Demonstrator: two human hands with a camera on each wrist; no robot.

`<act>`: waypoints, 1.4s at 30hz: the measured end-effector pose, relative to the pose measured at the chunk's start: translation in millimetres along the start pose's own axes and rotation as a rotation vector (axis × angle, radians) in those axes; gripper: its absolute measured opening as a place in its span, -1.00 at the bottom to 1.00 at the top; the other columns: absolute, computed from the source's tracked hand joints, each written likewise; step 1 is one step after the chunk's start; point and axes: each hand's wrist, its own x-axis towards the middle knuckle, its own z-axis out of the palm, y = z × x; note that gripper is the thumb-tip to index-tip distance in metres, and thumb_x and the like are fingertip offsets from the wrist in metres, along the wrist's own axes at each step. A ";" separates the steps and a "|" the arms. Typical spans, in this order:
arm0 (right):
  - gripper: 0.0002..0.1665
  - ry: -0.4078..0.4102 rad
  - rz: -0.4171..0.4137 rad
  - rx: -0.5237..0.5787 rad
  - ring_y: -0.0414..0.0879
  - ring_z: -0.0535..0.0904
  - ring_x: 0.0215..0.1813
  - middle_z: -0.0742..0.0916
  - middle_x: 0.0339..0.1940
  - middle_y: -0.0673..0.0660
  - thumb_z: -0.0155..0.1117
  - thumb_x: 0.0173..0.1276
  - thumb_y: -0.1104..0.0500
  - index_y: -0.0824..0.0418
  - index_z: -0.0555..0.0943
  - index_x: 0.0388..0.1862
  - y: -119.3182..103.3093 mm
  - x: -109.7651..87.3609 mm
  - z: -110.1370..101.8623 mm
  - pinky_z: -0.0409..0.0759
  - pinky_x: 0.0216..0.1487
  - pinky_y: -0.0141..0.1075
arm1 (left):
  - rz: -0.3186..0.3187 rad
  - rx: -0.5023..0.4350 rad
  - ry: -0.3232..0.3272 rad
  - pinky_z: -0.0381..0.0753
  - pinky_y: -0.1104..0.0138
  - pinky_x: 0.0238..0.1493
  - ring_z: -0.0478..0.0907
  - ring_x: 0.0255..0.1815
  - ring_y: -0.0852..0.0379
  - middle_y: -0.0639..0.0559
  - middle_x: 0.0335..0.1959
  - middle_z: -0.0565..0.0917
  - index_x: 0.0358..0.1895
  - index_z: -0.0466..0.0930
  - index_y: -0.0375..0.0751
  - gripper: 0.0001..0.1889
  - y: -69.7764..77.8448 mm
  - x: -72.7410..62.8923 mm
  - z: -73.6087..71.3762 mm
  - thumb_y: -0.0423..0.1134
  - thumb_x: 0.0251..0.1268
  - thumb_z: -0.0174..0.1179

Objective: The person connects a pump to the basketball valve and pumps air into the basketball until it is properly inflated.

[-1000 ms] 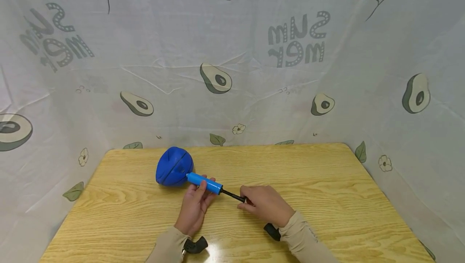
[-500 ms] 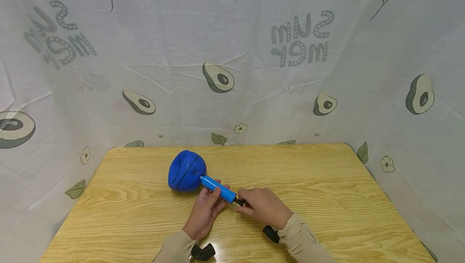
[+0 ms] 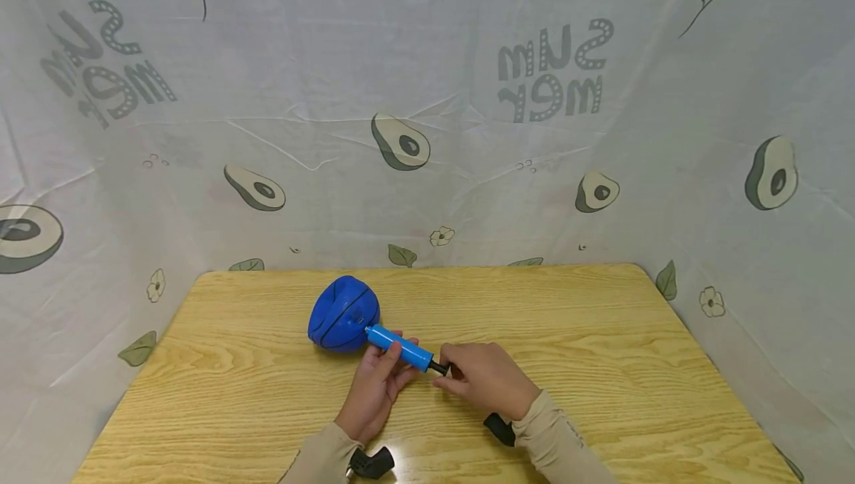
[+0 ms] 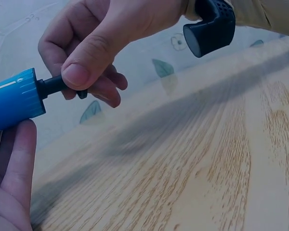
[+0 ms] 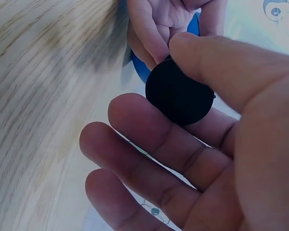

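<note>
A blue ball (image 3: 342,317), dented and under-inflated, sits left of centre on the table. Against its side points the nozzle end of a blue hand pump (image 3: 401,348). My left hand (image 3: 374,391) grips the pump's barrel between thumb and fingers. With my right hand (image 3: 487,378) I pinch the black handle (image 5: 179,91) at the rod's end; the thumb and fingers close on it in both wrist views. Only a short stretch of black rod (image 4: 52,86) shows between barrel and fingers. Whether a needle enters the ball is too small to tell.
The wooden table (image 3: 568,321) reaches back to a pale curtain (image 3: 454,194) printed with avocados and leaves, which also hangs at both sides. Black wrist-camera mounts (image 3: 372,462) are strapped at both wrists.
The pump rod has slid into the barrel, from long to short. Ball, pump and left hand have shifted right, closer to the right hand, which stays nearly in place.
</note>
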 end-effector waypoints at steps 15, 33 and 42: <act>-0.77 -0.005 -0.012 0.018 -0.42 0.31 -0.62 0.49 -0.58 -0.25 0.40 0.48 -0.02 0.01 0.53 -0.25 1.4 -1.2 2.1 0.31 -0.62 -0.50 | 0.012 0.000 0.042 0.69 0.26 0.19 0.66 0.14 0.15 -0.02 0.17 0.62 0.49 0.03 -0.41 -0.39 2.6 0.6 -0.2 -0.12 0.68 0.05; -0.81 0.023 0.057 0.017 -0.36 0.30 -0.63 0.47 -0.62 -0.24 0.36 0.45 0.14 -0.03 0.53 -0.33 6.7 -5.9 -6.0 0.31 -0.61 -0.44 | 0.126 -0.102 0.160 0.71 0.31 0.11 0.65 0.08 0.16 -0.02 0.14 0.59 0.49 0.03 -0.34 -0.42 16.1 9.2 -20.9 -0.07 0.70 -0.03; -0.81 0.020 0.077 0.004 -0.34 0.29 -0.65 0.46 -0.64 -0.23 0.34 0.44 0.17 -0.02 0.53 -0.35 10.2 -6.9 -8.4 0.29 -0.62 -0.42 | 0.149 -0.120 0.162 0.72 0.31 0.10 0.66 0.05 0.18 -0.03 0.12 0.60 0.44 0.09 -0.33 -0.45 19.0 9.9 -24.3 -0.06 0.68 0.01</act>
